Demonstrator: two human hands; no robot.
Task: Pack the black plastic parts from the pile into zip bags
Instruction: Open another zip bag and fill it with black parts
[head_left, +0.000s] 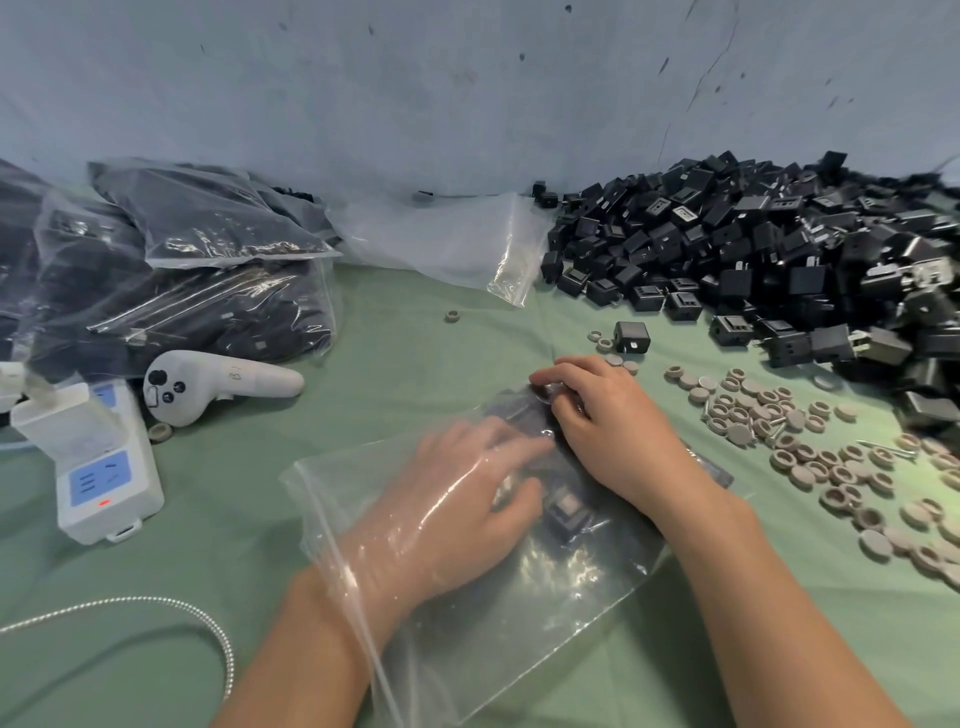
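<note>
Head view, clear crinkled zip bag (519, 623), left hand (457, 504) spread inside, right hand (613, 421) pinching it

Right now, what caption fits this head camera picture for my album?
Left hand inside a clear zip bag, right hand holding it from outside, black parts piled nearby.

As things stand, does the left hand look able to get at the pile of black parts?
Probably not. The left hand is wrist-deep inside the zip bag, and the right hand and forearm lie between it and the pile; it would need to withdraw first.
</note>
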